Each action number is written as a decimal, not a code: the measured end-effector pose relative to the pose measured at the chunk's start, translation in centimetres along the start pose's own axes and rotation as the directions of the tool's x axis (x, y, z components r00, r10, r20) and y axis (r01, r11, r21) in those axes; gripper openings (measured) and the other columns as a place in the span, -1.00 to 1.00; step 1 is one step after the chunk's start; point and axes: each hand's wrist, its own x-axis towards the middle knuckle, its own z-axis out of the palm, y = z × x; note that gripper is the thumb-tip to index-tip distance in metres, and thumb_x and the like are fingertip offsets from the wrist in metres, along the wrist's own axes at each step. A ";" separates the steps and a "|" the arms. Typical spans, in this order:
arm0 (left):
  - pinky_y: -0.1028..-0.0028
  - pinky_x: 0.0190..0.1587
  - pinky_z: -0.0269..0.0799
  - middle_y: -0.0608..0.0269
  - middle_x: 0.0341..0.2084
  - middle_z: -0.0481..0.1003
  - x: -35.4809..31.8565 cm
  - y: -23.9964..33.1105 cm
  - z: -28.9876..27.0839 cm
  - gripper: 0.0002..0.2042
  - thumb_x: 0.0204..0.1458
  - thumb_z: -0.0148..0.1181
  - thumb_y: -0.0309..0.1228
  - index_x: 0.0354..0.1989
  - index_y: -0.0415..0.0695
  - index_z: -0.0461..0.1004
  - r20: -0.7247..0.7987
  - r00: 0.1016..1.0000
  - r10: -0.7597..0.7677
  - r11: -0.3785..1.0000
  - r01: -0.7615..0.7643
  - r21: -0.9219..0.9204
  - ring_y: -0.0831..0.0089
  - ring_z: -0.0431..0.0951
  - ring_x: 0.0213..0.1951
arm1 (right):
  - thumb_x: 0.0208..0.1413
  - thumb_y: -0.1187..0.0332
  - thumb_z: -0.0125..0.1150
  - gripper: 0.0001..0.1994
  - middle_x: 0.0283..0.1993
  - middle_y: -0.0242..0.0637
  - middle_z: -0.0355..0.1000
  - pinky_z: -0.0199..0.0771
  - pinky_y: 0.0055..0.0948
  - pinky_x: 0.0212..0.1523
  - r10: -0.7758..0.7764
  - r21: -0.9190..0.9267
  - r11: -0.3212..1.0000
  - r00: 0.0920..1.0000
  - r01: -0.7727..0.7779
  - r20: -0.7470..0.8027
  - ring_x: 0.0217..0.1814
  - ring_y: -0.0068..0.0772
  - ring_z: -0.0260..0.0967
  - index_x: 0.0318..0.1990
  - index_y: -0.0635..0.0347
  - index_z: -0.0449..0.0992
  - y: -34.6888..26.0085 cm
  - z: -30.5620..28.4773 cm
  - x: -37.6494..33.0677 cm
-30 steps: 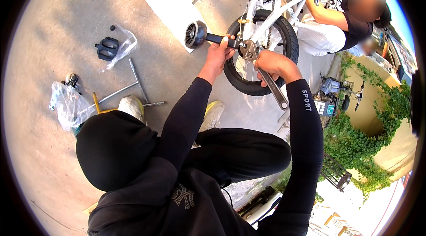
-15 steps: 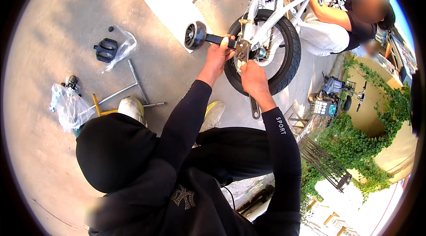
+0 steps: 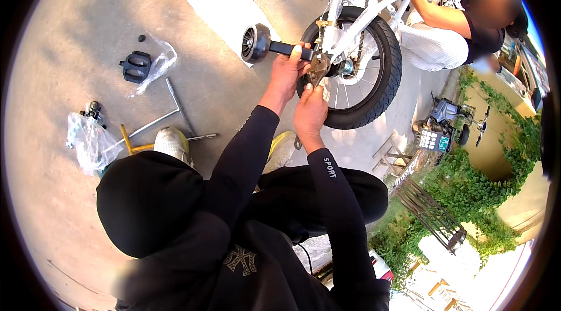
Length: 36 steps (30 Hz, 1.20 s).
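A training wheel with a dark bracket is held at the side of a small white bicycle. My left hand is closed around the bracket near its inner end. An adjustable wrench has its head at the hub of the bicycle's black-tyred wheel. My right hand grips the wrench handle, whose end pokes out below the palm. The jaws overlap the hub hardware, so the nut itself is hidden.
Beside the bicycle crouches another person, a hand at the frame. On the ground lie a white sheet, a black pedal, a T-shaped metal bar, a yellow-ended tool and a plastic bag. A parked scooter stands at right.
My right hand has swung leftward with the wrench, turning its handle from lower right toward lower left. My left hand stays on the bracket.
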 end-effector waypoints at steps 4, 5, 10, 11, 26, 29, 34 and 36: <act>0.68 -0.39 0.40 0.36 -0.10 0.61 -0.2 0.0 0.2 -0.68 0.27 0.18 -0.22 0.10 -0.11 0.46 0.005 1.000 0.023 1.000 -0.023 0.016 0.68 0.55 -0.34 | 0.37 0.23 -0.05 -0.74 -0.46 0.16 0.48 0.34 0.21 -0.35 -0.026 0.178 0.982 0.985 0.057 -0.169 -0.36 0.37 0.43 -0.22 0.29 0.27 1.3 4.7 0.2; 0.67 -0.38 0.40 0.35 -0.10 0.61 -0.6 -0.1 0.5 -0.68 0.27 0.18 -0.23 0.10 -0.11 0.46 -0.001 1.000 0.000 1.000 0.000 0.012 0.68 0.54 -0.34 | 0.38 0.23 -0.06 -0.74 -0.46 0.18 0.48 0.33 0.21 -0.35 0.013 0.251 0.968 0.986 0.030 -0.167 -0.36 0.39 0.43 -0.20 0.29 0.26 1.8 5.8 0.3; 0.65 -0.32 0.40 0.35 -0.10 0.61 0.5 -0.1 -0.7 -0.69 0.27 0.19 -0.24 0.09 -0.10 0.47 0.060 0.998 -0.007 0.999 0.005 0.032 0.68 0.53 -0.32 | 0.40 0.21 -0.10 -0.76 -0.43 0.23 0.47 0.31 0.23 -0.33 0.004 0.264 0.964 0.988 0.037 -0.154 -0.32 0.43 0.42 -0.14 0.25 0.23 1.2 6.3 0.8; 0.64 -0.29 0.41 0.35 -0.09 0.61 0.8 -0.3 -1.3 -0.69 0.26 0.20 -0.24 0.09 -0.09 0.47 0.085 0.996 -0.004 0.999 -0.001 0.054 0.67 0.53 -0.31 | 0.40 0.22 -0.10 -0.76 -0.43 0.22 0.47 0.31 0.22 -0.33 0.008 0.222 0.975 0.994 0.016 -0.108 -0.31 0.43 0.42 -0.14 0.24 0.23 0.8 5.6 0.6; 0.46 0.08 0.41 0.43 -0.01 0.58 0.6 -0.8 -0.4 -0.62 0.26 0.19 -0.14 0.16 -0.04 0.45 0.059 0.998 -0.021 0.997 0.017 0.077 0.59 0.56 -0.08 | 0.32 0.21 -0.09 -0.63 -0.56 -0.06 0.51 0.54 -0.14 -0.34 0.159 -0.064 0.987 0.834 -0.148 0.528 -0.59 -0.12 0.54 -0.27 0.36 0.53 -1.8 -11.9 4.8; 0.47 0.07 0.41 0.42 -0.01 0.58 0.9 -0.6 -0.8 -0.62 0.25 0.20 -0.14 0.16 -0.03 0.45 0.065 0.998 -0.008 0.998 0.004 0.069 0.59 0.56 -0.08 | 0.32 0.22 -0.12 -0.61 -0.57 -0.08 0.52 0.57 -0.22 -0.39 0.156 -0.103 0.988 0.776 -0.117 0.611 -0.65 -0.22 0.52 -0.30 0.41 0.53 -3.6 -12.8 6.1; 0.47 0.06 0.41 0.41 -0.01 0.58 0.7 -0.6 -1.1 -0.63 0.26 0.19 -0.15 0.15 -0.03 0.46 0.068 0.998 -0.018 0.997 0.013 0.074 0.59 0.56 -0.08 | 0.34 0.21 -0.12 -0.60 -0.54 -0.06 0.52 0.55 -0.22 -0.46 0.182 -0.064 0.980 0.724 -0.188 0.665 -0.64 -0.19 0.53 -0.29 0.45 0.46 -4.2 -12.9 6.4; 0.48 0.05 0.42 0.41 -0.01 0.58 0.9 -0.4 -1.1 -0.64 0.26 0.19 -0.16 0.16 -0.03 0.45 0.061 0.998 -0.010 0.998 0.005 0.069 0.59 0.56 -0.09 | 0.34 0.20 -0.12 -0.61 -0.51 -0.03 0.53 0.55 -0.18 -0.43 0.190 -0.059 0.978 0.745 -0.199 0.639 -0.62 -0.14 0.54 -0.26 0.44 0.45 -3.8 -12.3 6.2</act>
